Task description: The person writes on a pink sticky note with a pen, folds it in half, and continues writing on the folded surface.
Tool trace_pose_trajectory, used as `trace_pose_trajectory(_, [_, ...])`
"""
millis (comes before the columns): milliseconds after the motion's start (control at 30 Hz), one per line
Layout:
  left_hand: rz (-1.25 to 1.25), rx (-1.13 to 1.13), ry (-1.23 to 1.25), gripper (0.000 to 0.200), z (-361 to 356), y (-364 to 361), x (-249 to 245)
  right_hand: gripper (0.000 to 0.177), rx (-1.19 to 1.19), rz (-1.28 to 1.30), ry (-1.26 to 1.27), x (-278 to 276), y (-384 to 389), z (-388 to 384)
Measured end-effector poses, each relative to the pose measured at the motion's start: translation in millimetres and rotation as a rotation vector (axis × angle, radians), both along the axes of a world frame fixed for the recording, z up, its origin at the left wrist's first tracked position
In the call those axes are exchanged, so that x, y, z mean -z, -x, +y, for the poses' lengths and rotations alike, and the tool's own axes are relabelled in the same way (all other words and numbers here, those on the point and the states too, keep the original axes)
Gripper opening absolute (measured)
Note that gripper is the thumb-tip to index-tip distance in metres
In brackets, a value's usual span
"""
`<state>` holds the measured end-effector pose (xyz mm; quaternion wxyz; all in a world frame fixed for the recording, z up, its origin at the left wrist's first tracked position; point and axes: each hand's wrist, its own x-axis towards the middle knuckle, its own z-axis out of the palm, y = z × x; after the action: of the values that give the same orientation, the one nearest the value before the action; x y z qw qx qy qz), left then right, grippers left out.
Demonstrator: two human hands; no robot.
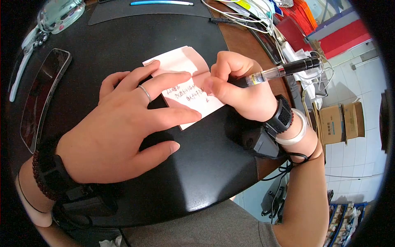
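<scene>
A small open notepad (192, 113) with pinkish-white pages lies tilted on the black desk mat, with several lines of dark handwriting on it. My left hand (135, 101) rests palm down across its left side, fingers spread, a ring on one finger. At the notepad's right edge, my right hand (236, 84) is closed around a pen (284, 71) with a clear barrel and black end. The pen's rear end points right, and its tip is hidden behind my fingers. Both wrists wear dark straps; a black box-shaped device (265, 142) sits beneath the right wrist.
A smartphone (45, 99) lies at the left, below a clear glass vessel (61, 14). A blue pen (161, 3) lies at the back. White cables (267, 24) and papers crowd the back right. Cardboard boxes (341, 123) stand beyond the desk's right edge.
</scene>
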<state>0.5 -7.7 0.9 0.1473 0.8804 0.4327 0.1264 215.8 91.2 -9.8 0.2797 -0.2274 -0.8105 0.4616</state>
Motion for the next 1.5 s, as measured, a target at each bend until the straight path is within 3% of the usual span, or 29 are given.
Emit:
trace_pose_trajectory(833, [-0.004,0.000,-0.009,0.046,-0.9,0.8,0.4,0.031,0.010,0.029,0.114,-3.1,-2.2,1.2])
trace_pose_trajectory(1133, [-0.001,-0.007,-0.002,0.046,-1.0,0.3,0.5,0.033,0.009,-0.007,0.006,-1.8,-1.4,1.6])
trace_pose_trajectory(1500, [0.007,-0.004,0.005,0.046,-1.1,1.1,-1.1,0.032,0.023,-0.001,0.068,-3.0,-1.1,1.3])
